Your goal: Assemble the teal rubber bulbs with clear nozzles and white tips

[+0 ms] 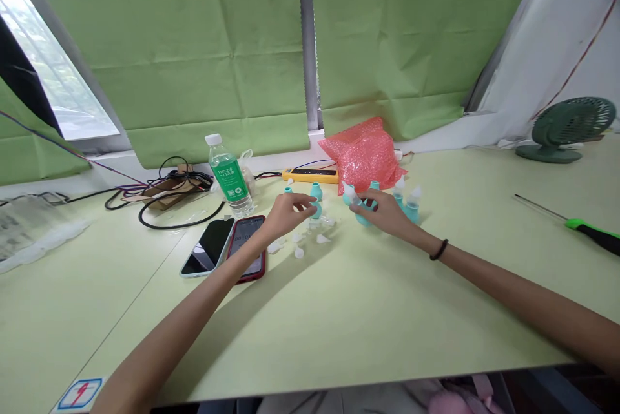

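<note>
"Nearest to the camera lies the left forearm point(188, 307), which enters from eight o'clock, if the clock's centre is taken between the two hands. The right forearm point(508, 285) enters from four o'clock."

"And what do the fingers do?"

"The left hand point(289, 212) has thumb and forefinger brought together at an upright teal bulb point(316, 192). Whether they grasp it or only touch it, one cannot tell. The right hand point(382, 210) grasps, with bent fingers, a tipped bulb point(349, 193), teal below and whitish above. Perhaps it is held from the side so that its point stays free."

"Where are the other pieces?"

"Loose white tips point(299, 252) lie at about seven o'clock, near the left hand; probably this place gives a short reach. Two more bulbs with white tips point(413, 207) stand at three o'clock, just beside the right hand, perhaps to be kept apart from the bare ones."

"Why does the red-cased phone point(247, 233) lie face up?"

"It shows digits, so maybe for reading them. The bottle point(230, 178), before ten o'clock, and the red bubble bag point(363, 152), at one, stand farther back, presumably not to hinder the arms."
</note>
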`<state>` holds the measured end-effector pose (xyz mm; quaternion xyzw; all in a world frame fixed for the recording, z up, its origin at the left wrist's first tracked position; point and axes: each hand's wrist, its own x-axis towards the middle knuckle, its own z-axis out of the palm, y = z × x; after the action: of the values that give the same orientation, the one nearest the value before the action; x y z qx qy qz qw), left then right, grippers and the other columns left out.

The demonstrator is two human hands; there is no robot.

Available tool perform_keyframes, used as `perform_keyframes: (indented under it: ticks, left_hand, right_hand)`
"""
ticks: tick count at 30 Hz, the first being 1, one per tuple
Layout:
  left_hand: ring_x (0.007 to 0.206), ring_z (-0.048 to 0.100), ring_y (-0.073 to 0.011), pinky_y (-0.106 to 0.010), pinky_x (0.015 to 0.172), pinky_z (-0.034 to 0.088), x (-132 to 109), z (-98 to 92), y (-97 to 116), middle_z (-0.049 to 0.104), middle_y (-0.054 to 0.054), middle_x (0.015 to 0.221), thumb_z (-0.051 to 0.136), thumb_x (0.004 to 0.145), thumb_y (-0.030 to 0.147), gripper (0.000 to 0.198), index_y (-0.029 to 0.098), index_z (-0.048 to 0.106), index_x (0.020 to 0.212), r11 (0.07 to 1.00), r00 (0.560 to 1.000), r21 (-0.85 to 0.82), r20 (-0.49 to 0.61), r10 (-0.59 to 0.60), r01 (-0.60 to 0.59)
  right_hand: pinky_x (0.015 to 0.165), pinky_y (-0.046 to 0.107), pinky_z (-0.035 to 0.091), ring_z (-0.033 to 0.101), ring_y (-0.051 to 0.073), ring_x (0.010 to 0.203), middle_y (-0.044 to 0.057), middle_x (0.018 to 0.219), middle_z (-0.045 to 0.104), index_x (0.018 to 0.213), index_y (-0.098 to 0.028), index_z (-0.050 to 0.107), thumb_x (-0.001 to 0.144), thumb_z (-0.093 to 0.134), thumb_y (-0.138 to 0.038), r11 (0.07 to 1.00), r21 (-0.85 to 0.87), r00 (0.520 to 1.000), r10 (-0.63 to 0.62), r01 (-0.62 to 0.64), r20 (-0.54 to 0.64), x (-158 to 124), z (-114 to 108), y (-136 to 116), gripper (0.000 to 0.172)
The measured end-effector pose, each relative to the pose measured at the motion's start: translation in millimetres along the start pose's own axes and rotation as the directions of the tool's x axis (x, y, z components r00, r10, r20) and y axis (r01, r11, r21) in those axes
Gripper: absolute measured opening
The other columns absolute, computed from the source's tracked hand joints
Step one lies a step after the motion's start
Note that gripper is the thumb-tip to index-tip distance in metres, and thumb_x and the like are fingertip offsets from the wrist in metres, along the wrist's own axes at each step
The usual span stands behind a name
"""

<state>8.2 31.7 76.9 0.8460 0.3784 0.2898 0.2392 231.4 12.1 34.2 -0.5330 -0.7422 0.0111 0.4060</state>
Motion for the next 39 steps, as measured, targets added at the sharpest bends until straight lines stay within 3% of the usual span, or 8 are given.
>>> perform_keyframes:
  ticks: [4,7,12,16,22,25,29,39]
  left_hand:
    - [0.081,0.055,-0.0189,-0.026,0.066,0.043,6,11.4,-13,0.06,-0.006,0.09,0.047,0.073,0.026,0.026,0.018,0.057,0.096,0.863,0.976,0.493,0.216,-0.001,-0.109]
    - [0.092,0.05,-0.0229,-0.029,0.069,0.042,3,22.7,-21,0.055,-0.007,0.1,0.05,0.071,0.023,0.029,0.02,0.053,0.1,0.801,0.965,0.58,0.261,-0.012,-0.147]
    - [0.093,0.049,-0.0244,-0.031,0.069,0.041,0,27.3,-31,0.053,-0.009,0.1,0.047,0.073,0.019,0.032,0.02,0.05,0.105,0.787,0.957,0.594,0.289,-0.014,-0.167]
    - [0.092,0.051,-0.0206,-0.027,0.069,0.041,2,24.0,-36,0.055,-0.006,0.099,0.048,0.072,0.018,0.036,0.022,0.048,0.107,0.81,0.943,0.551,0.333,0.01,-0.203]
    - [0.074,0.057,-0.0136,-0.02,0.062,0.041,9,5.2,-39,0.059,-0.006,0.092,0.048,0.069,0.013,0.037,0.017,0.051,0.106,0.949,0.921,0.241,0.378,0.099,-0.201]
    - [0.068,0.057,-0.0131,-0.02,0.059,0.041,9,-3.4,-39,0.062,-0.005,0.081,0.05,0.068,0.017,0.027,0.014,0.059,0.093,0.946,0.917,0.269,0.393,0.062,-0.179]
    - [0.06,0.055,-0.0135,-0.02,0.053,0.039,5,-4.3,-36,0.061,-0.003,0.067,0.057,0.063,0.026,0.022,0.015,0.063,0.081,0.923,0.894,0.334,0.448,0.022,-0.19]
    - [0.066,0.055,-0.0132,-0.019,0.057,0.039,5,5.0,-42,0.06,-0.003,0.074,0.051,0.064,0.013,0.02,0.016,0.06,0.081,0.893,0.908,0.381,0.415,0.066,-0.239]
  right_hand:
    - [0.054,0.024,0.039,0.05,0.013,0.058,0.002,0.064,0.057,0.066,-0.013,0.055,0.072,0.047,-0.034,0.997,-0.022,0.997,0.076,-0.076,-0.01,17,14,17,0.023]
    - [0.055,0.024,0.04,0.052,0.013,0.058,0.003,0.064,0.059,0.067,-0.012,0.056,0.071,0.048,-0.031,0.995,-0.023,0.995,0.099,-0.099,0.0,14,20,24,0.021]
    - [0.058,0.027,0.043,0.055,0.015,0.063,0.005,0.073,0.06,0.086,-0.012,0.053,0.07,0.05,-0.028,0.995,0.002,0.994,0.1,-0.1,-0.033,5,23,26,0.023]
    - [0.063,0.032,0.045,0.054,0.019,0.078,0.008,0.094,0.055,0.113,-0.016,0.036,0.067,0.054,-0.027,0.997,0.015,0.987,0.071,-0.07,-0.145,3,25,20,0.051]
    - [0.077,0.041,0.04,0.04,0.025,0.101,0.013,0.108,0.041,0.108,-0.018,0.035,0.067,0.054,-0.022,0.982,-0.086,0.869,-0.19,0.17,-0.456,-11,21,-1,0.046]
    - [0.078,0.04,0.04,0.044,0.023,0.096,0.01,0.1,0.046,0.103,-0.02,0.041,0.072,0.049,-0.02,0.898,-0.098,0.88,-0.44,0.43,-0.177,-25,22,-22,0.032]
    - [0.077,0.041,0.041,0.04,0.024,0.102,0.012,0.109,0.045,0.105,-0.018,0.045,0.076,0.044,-0.021,0.815,-0.056,0.796,-0.544,0.576,0.267,-42,30,-46,0.029]
    - [0.067,0.034,0.045,0.048,0.019,0.083,0.008,0.086,0.053,0.096,-0.017,0.05,0.08,0.037,-0.017,0.901,0.004,0.863,-0.415,0.433,0.288,-45,38,-40,0.02]
